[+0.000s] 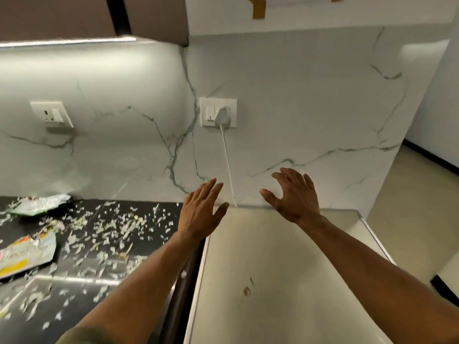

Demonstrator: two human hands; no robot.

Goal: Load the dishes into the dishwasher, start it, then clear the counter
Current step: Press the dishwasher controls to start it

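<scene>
Evidently the counter-clearing part of the task was not yet done. At nine o'clock the glossy black stone counter (154, 244) was strewn with thin, curled whitish-green shreds (109, 227). A crumpled silver-and-green foil wrapper (39, 203) lay at its back edge, and a flattened yellow-and-orange foil packet (24, 254) lay nearer the front. No dishes were seen, so loading could not be judged.

At twelve o'clock a polished grey-veined white marble backsplash (298, 108) was fitted with a square white wall socket (231, 105). A rounded white plug (221, 115) was seated in the socket, and a thin white cable (227, 160) was run down from it behind a pale cream, smooth flat-topped unit (273, 269) at five o'clock. This unit was taken to be the dishwasher, though its door and controls were hidden.

Over the far edge of the unit the left hand (201, 209) was held with fingers straight and close together. At its three o'clock the right hand (293, 197) was held spread. Nothing was gripped by either hand.
</scene>
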